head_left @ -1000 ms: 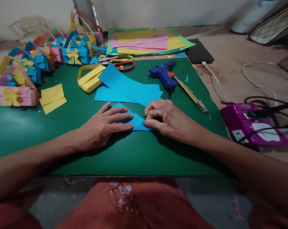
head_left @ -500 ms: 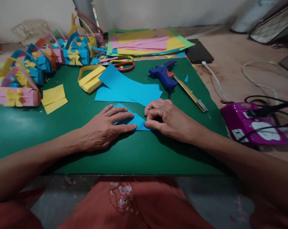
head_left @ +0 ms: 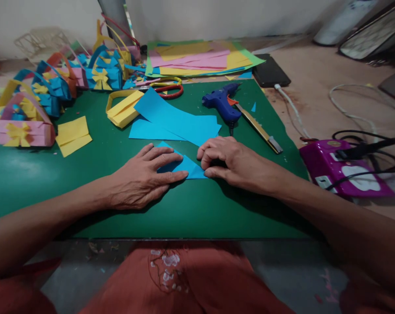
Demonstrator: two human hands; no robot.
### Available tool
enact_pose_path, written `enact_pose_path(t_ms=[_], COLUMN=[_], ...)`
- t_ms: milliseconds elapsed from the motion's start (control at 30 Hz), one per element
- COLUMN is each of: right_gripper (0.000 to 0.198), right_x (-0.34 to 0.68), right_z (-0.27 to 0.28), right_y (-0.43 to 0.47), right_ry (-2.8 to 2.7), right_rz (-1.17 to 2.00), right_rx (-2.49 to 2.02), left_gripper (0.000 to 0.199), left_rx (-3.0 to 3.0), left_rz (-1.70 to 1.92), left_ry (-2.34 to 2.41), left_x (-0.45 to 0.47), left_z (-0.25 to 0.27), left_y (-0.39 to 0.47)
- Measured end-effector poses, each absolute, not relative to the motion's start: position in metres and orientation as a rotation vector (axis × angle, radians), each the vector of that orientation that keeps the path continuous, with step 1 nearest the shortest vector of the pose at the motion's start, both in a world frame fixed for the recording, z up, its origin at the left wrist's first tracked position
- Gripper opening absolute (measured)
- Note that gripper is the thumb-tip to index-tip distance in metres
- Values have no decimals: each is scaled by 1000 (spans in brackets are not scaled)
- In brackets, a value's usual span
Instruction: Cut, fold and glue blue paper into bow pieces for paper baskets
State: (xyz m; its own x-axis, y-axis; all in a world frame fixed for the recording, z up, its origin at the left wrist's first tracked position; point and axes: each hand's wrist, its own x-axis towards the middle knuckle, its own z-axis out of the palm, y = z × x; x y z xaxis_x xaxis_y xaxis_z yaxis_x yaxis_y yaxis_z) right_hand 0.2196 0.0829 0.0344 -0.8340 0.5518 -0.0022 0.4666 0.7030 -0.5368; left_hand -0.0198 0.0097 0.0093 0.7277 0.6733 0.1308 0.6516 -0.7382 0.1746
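Observation:
A folded piece of blue paper (head_left: 192, 169) lies on the green mat (head_left: 184, 218) in front of me. My left hand (head_left: 145, 174) rests flat over its left part, fingers stretched out, hiding some of it. At its right corner my right hand (head_left: 228, 161) has curled fingers, with thumb and forefinger closed on the paper's tip. Just beyond both hands are loose blue paper sheets (head_left: 177, 120), overlapping one another. A small yellow paper basket (head_left: 125, 109) touches their left end.
Finished paper baskets (head_left: 25, 131) crowd the left back. A creased yellow square (head_left: 74, 135), scissors (head_left: 169, 87), a blue glue gun (head_left: 225, 104) and a cutter knife (head_left: 261, 128) lie around the mat. Coloured sheets (head_left: 197, 56), a phone (head_left: 272, 72) and a purple power box (head_left: 344, 170) stand farther out.
My right thumb and forefinger have slid slightly right along the paper's edge toward its corner. My left hand stays in place. The view has shifted a little.

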Motion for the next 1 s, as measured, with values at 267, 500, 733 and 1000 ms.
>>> enact_pose_path(t_ms=[267, 500, 733, 1000], right_gripper=[8, 10, 10, 10], right_x=[223, 221, 221, 221], right_z=[31, 30, 30, 31], right_y=[86, 90, 90, 89], right_ry=[-2770, -2761, -2758, -2759], right_rz=[790, 744, 718, 731], right_rx=[-752, -697, -687, -693], left_gripper=[34, 35, 25, 18], left_rx=[2652, 2474, 2482, 2514], left_rz=[363, 357, 465, 628], left_ry=[1023, 900, 911, 920], left_x=[-27, -36, -35, -35], left_z=[13, 21, 19, 11], left_y=[23, 37, 35, 38])
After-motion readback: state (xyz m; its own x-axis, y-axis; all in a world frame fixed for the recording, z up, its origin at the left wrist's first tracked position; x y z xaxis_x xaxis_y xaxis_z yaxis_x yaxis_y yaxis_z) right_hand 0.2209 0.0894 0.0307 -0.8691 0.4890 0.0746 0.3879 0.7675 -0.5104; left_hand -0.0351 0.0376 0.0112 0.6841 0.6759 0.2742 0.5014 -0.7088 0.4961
